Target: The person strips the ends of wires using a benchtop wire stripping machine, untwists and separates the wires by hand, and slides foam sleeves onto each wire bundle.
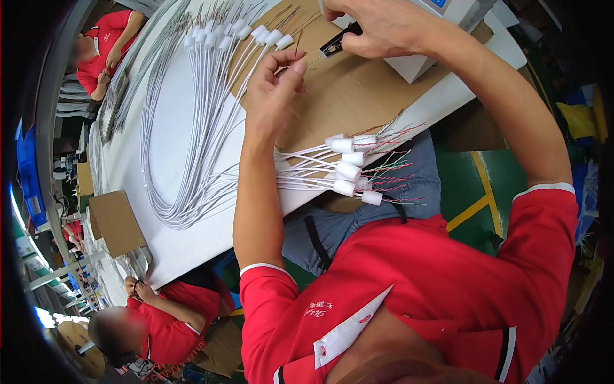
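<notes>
The left hand (pixel 275 89), with white-capped cables (pixel 208 83) to its left, pinches a thin wire (pixel 313 62) between thumb and curled fingers. Just to its right, the right hand (pixel 387 32) grips a black tool (pixel 338 42).

- Cables (pixel 182 214): smooth plastic sheathing, soft sheen.
- End caps (pixel 348 171): matt plastic, smooth.
- Tool (pixel 339 41): dark, slight shine; material unclear.
- Sheet (pixel 358 89): smooth matt card or paper.
- Table (pixel 195 249): smooth, faintly glossy.
- Shirt (pixel 409 269): matt cloth.
- Trousers (pixel 419 176): denim-like cloth.
- Carton (pixel 118 224): matt cardboard.
</notes>
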`<state>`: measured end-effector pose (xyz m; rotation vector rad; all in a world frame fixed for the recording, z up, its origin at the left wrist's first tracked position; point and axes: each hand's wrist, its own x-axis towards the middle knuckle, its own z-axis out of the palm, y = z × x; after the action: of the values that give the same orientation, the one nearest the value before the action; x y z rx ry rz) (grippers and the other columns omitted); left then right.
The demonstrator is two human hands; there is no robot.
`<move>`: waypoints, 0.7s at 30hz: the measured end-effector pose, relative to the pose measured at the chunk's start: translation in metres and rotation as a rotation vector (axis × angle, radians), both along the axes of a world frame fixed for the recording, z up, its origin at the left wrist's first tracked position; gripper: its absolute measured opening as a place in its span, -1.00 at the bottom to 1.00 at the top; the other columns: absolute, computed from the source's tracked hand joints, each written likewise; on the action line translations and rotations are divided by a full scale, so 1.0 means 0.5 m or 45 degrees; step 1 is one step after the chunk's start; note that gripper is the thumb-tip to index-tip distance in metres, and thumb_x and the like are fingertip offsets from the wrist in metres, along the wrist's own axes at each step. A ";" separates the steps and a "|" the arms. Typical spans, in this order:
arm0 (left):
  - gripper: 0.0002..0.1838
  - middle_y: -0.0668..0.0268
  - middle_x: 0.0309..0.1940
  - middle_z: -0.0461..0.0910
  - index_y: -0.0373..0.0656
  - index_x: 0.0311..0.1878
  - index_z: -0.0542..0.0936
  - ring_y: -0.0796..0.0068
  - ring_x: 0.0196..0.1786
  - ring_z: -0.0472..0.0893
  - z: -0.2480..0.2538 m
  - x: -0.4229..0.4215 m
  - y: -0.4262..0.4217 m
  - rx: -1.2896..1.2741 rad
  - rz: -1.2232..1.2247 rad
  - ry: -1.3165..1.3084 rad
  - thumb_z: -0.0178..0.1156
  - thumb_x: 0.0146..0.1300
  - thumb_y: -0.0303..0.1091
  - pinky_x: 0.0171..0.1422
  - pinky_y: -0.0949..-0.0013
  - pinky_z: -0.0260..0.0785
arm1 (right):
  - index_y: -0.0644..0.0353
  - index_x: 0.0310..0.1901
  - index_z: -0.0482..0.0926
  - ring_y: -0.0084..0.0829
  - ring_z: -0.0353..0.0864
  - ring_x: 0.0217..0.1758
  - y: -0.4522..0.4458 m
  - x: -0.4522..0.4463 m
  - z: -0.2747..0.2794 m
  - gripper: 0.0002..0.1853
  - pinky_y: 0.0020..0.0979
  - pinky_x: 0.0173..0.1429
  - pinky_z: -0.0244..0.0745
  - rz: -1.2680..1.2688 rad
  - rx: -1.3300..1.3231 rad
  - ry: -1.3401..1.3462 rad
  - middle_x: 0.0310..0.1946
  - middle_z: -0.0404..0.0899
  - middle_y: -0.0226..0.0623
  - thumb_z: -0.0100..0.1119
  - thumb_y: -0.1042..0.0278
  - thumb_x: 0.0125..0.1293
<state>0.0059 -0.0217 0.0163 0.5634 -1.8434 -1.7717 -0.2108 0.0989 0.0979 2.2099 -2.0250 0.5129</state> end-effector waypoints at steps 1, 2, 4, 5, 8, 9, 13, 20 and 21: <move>-0.73 0.31 -0.13 0.61 -0.30 0.14 0.62 0.56 -0.30 0.51 -0.001 0.002 -0.006 0.141 -0.033 0.060 0.25 0.51 -0.34 -0.11 0.44 0.45 | 0.31 -0.10 0.68 -0.03 0.47 0.10 0.000 0.003 0.004 -0.58 -0.02 0.29 0.24 -0.008 0.036 0.002 -0.13 0.65 0.03 0.25 0.22 0.02; -0.70 0.29 -0.12 0.60 -0.32 0.12 0.61 0.55 -0.30 0.50 -0.003 0.003 -0.014 0.281 -0.067 0.122 0.27 0.51 -0.28 -0.11 0.45 0.43 | 0.32 -0.10 0.68 -0.03 0.47 0.10 0.000 0.004 0.005 -0.57 -0.01 0.29 0.24 0.007 0.031 0.019 -0.13 0.65 0.03 0.26 0.21 0.02; -0.66 0.25 -0.11 0.59 -0.31 0.07 0.61 0.53 -0.31 0.48 -0.007 0.005 -0.023 0.467 -0.115 0.207 0.25 0.53 -0.18 -0.11 0.45 0.40 | 0.33 -0.10 0.68 -0.03 0.47 0.12 0.004 0.004 0.007 -0.56 -0.01 0.29 0.24 0.027 0.023 0.056 -0.12 0.65 0.04 0.27 0.20 0.01; -0.67 0.26 -0.12 0.59 -0.31 0.06 0.61 0.54 -0.31 0.48 -0.006 0.005 -0.021 0.456 -0.109 0.212 0.26 0.53 -0.18 -0.12 0.45 0.40 | 0.34 -0.10 0.68 -0.02 0.48 0.12 0.004 0.001 0.001 -0.55 0.00 0.29 0.24 0.047 -0.001 0.078 -0.12 0.66 0.05 0.28 0.20 0.01; -0.69 0.30 -0.17 0.59 -0.30 0.03 0.60 0.56 -0.32 0.50 -0.003 0.002 -0.012 0.330 -0.069 0.214 0.28 0.52 -0.19 -0.14 0.47 0.40 | 0.35 -0.11 0.69 -0.02 0.49 0.13 -0.001 -0.004 -0.013 -0.54 0.02 0.31 0.25 0.077 -0.029 0.169 -0.12 0.66 0.06 0.30 0.18 -0.01; -0.70 0.31 -0.20 0.59 -0.29 0.02 0.60 0.58 -0.33 0.50 -0.005 -0.001 -0.007 0.225 -0.043 0.203 0.29 0.52 -0.20 -0.16 0.48 0.40 | 0.36 -0.11 0.69 -0.02 0.50 0.13 -0.002 -0.001 -0.011 -0.53 0.02 0.31 0.25 0.064 -0.006 0.215 -0.12 0.66 0.06 0.31 0.18 -0.02; -0.76 0.32 -0.22 0.58 -0.27 -0.03 0.61 0.57 -0.35 0.50 -0.018 -0.007 -0.004 -0.022 0.036 0.174 0.30 0.51 -0.25 -0.20 0.46 0.42 | 0.38 -0.14 0.69 -0.04 0.52 0.13 0.019 0.030 0.024 -0.54 -0.01 0.34 0.26 -0.014 0.084 0.345 -0.12 0.67 0.03 0.34 0.21 -0.06; -0.78 0.39 -0.34 0.56 -0.27 -0.04 0.61 0.65 -0.41 0.49 -0.025 -0.018 0.018 -0.218 0.178 0.088 0.28 0.52 -0.28 -0.30 0.52 0.39 | 0.31 -0.17 0.69 -0.10 0.54 0.10 0.007 0.024 0.013 -0.59 -0.09 0.32 0.25 0.026 0.125 0.499 -0.16 0.68 -0.07 0.33 0.29 -0.09; -0.79 0.39 -0.34 0.57 -0.27 -0.03 0.61 0.65 -0.41 0.49 -0.023 -0.019 0.021 -0.225 0.188 0.082 0.28 0.52 -0.29 -0.30 0.53 0.38 | 0.31 -0.17 0.69 -0.11 0.54 0.09 0.002 0.020 0.006 -0.60 -0.10 0.31 0.25 0.027 0.112 0.503 -0.16 0.68 -0.08 0.33 0.29 -0.09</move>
<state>-0.0035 -0.0112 0.0046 0.5522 -1.8408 -1.4971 -0.2007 0.1000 0.1008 2.1684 -1.8469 -0.0168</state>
